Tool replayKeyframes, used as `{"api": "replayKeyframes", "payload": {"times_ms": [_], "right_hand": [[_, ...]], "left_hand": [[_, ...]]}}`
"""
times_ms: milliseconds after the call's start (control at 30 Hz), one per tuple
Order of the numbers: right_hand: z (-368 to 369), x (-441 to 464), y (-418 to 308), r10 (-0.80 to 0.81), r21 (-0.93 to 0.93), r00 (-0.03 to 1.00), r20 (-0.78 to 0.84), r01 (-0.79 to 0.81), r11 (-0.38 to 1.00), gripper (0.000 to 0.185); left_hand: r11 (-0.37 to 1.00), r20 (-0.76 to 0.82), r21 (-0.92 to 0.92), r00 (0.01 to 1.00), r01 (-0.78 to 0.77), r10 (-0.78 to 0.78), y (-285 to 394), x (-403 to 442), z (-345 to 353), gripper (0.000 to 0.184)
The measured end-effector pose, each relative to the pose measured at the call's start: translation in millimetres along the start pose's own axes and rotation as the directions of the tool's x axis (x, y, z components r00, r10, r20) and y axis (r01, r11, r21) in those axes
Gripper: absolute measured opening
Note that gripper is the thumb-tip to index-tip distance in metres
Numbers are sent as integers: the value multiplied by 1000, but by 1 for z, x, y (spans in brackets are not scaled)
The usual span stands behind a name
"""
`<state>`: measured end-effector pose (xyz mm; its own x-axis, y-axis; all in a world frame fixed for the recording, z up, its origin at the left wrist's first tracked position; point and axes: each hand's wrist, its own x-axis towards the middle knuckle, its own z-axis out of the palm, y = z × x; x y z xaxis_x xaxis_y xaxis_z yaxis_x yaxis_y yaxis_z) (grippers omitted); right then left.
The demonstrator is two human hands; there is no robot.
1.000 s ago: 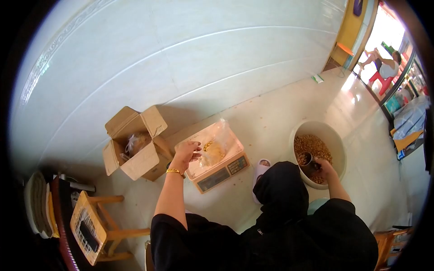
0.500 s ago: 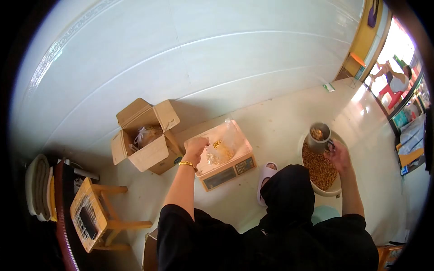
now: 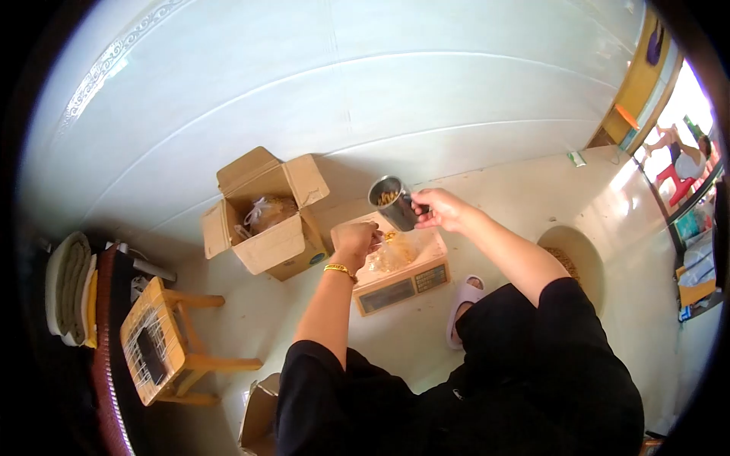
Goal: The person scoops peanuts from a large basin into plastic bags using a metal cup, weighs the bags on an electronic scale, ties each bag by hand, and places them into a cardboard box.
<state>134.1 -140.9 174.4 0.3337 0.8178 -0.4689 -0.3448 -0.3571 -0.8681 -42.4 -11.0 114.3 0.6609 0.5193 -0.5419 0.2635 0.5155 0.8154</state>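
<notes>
My right hand (image 3: 442, 210) is closed on the handle of a metal mug (image 3: 398, 213), tilted slightly, with brown kernel-like pieces inside. The mug is above the far side of an orange-pink digital scale (image 3: 403, 290). A clear plastic bag (image 3: 395, 254) with some yellowish pieces lies on the scale's pan. My left hand (image 3: 354, 242), with a gold bracelet at the wrist, has its fingers pinched at the bag's upper edge; the fingertips are partly hidden. A pale round tub (image 3: 591, 262) with more brown pieces stands at the right, partly covered by my right arm.
An open cardboard box (image 3: 285, 247) with filled plastic bags stands left of the scale. A wooden stool (image 3: 179, 334) holding a dark phone-like slab is farther left. Another carton (image 3: 262, 410) sits near my left elbow. In the doorway a person sits on a red stool (image 3: 675, 182).
My right hand has carried the mug from above the tub leftward to above the scale. My left hand stays by the bag. The view has shifted slightly.
</notes>
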Motion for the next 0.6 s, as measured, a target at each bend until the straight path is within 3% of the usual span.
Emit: {"api": "replayKeyframes", "payload": {"times_ms": [33,133,167,233,367,600], "right_hand": [[5,18,13,9,-141,1000,5,-8,990,22],[21,36,34,-21,-530,974,-227,-106,842,24],[22,40,43,-15,-532,976,-215,-104,840,24],[17,43,61,-287,-953,944,-159,-71,294,26],[14,42,65,-221,-966,947,-232,-199,163,28],[26,32,61,-361,-994,928,-87,-59,89,21]], "left_hand": [[1000,-21,-27,1000,-9,8,2,-6,1,14],[999,-17,32,999,33,-33,0,-4,-11,14],[999,-14,-17,999,37,-38,-1,-4,-15,14],[999,-42,-36,998,36,-38,4,-5,-21,14],[999,-20,-1,999,41,-41,9,-13,-21,16],[945,63,324,995,50,-74,16,-35,-10,21]]}}
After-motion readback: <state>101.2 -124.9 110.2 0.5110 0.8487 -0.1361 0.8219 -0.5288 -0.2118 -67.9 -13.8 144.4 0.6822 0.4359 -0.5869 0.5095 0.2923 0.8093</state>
